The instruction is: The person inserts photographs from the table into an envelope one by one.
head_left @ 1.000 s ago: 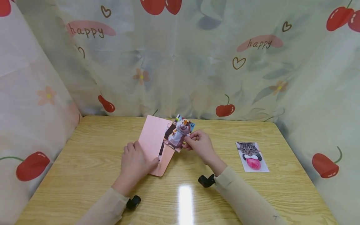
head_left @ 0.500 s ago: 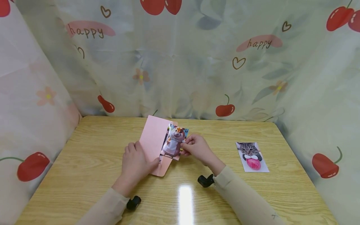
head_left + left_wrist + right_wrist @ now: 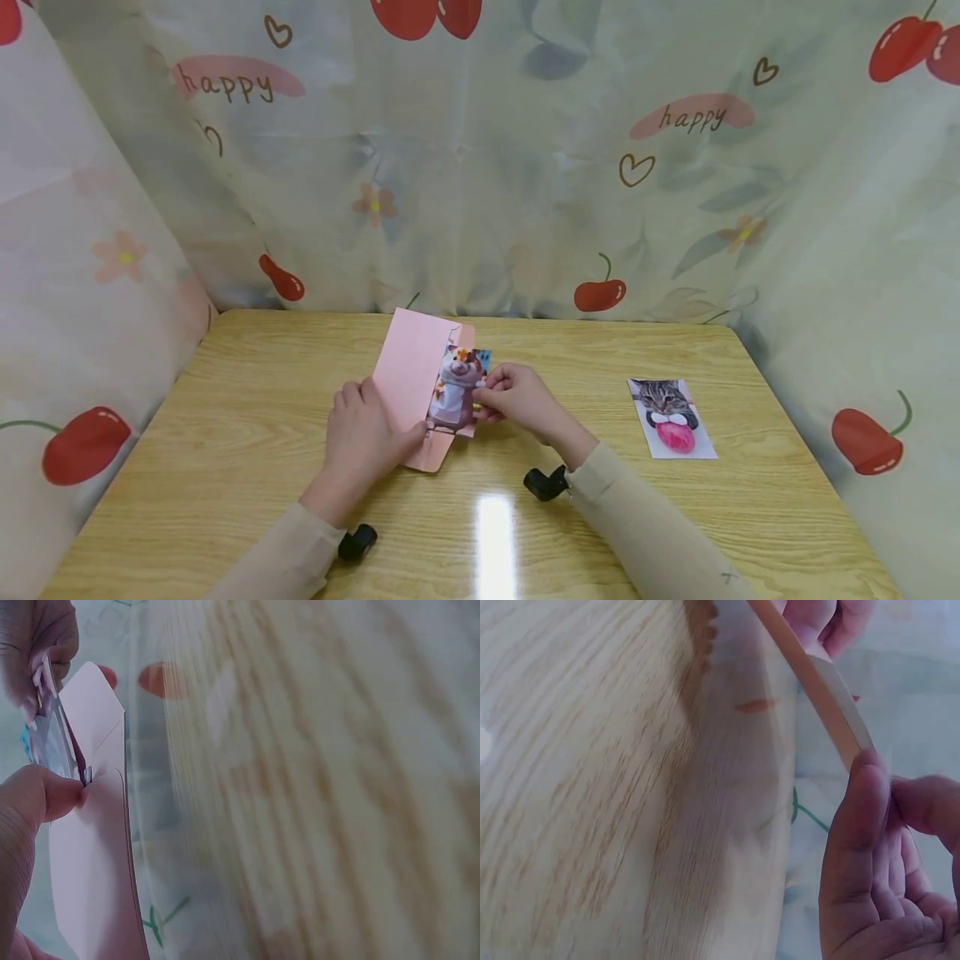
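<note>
A pink envelope (image 3: 412, 358) is tilted over the middle of the table, its opening with the flap facing right. My left hand (image 3: 363, 429) grips it by the lower left, and the left wrist view shows the thumb (image 3: 56, 791) pressing at the mouth. A hamster photo card (image 3: 453, 400) sits at that opening, its left edge against or just inside the envelope; how deep, I cannot tell. Between thumb and fingers, my right hand (image 3: 521, 400) pinches the card's right edge. In the right wrist view the envelope's edge (image 3: 810, 682) runs up from the pinching fingers.
A photo card of a cat with a pink ball (image 3: 675, 419) lies flat on the wooden table (image 3: 247, 400), right of my right hand. Cherry-printed cloth (image 3: 465, 208) hangs along the back and both sides. Black wrist devices (image 3: 545, 483) show below both hands.
My right hand has brought the hamster card left and down, from above the flap into line with the envelope's opening. The card has turned more upright. My left hand and the envelope barely moved.
</note>
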`<state>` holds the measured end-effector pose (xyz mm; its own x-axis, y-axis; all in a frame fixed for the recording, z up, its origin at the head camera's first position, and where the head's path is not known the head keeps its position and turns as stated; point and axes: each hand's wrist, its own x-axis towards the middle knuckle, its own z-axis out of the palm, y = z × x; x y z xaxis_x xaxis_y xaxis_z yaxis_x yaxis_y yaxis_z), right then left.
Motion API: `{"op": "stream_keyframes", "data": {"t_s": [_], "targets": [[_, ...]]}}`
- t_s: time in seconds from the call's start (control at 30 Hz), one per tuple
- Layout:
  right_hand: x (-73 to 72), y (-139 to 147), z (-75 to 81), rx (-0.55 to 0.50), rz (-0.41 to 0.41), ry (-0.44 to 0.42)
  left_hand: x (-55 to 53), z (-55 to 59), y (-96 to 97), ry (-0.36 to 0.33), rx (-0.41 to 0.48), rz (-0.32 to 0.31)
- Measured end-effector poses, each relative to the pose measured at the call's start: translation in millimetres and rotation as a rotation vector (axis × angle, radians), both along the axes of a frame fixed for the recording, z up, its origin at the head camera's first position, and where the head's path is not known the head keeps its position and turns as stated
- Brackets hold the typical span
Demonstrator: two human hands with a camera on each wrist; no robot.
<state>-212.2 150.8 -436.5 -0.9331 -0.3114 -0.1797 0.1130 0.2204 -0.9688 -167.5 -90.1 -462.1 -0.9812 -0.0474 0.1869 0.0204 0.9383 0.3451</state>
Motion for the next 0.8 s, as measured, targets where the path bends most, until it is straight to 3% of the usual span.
{"op": "stream_keyframes", "data": {"t_s": [0.27,0.43,0.8], "targets": [[5.0,-9,10.6,-0.052,-0.056,0.021,-0.4,-1.3,-1.5,0.042,-0.026,-0.001],[5.8,-15,14.2,-0.032,-0.086,0.017,0.7,-0.4,-0.6,0.014,-0.012,0.001],[-1.0,-24,0.6,0.013,-0.211,0.023,6.9,8.4,8.9,-0.019,0.052,-0.018]]}}
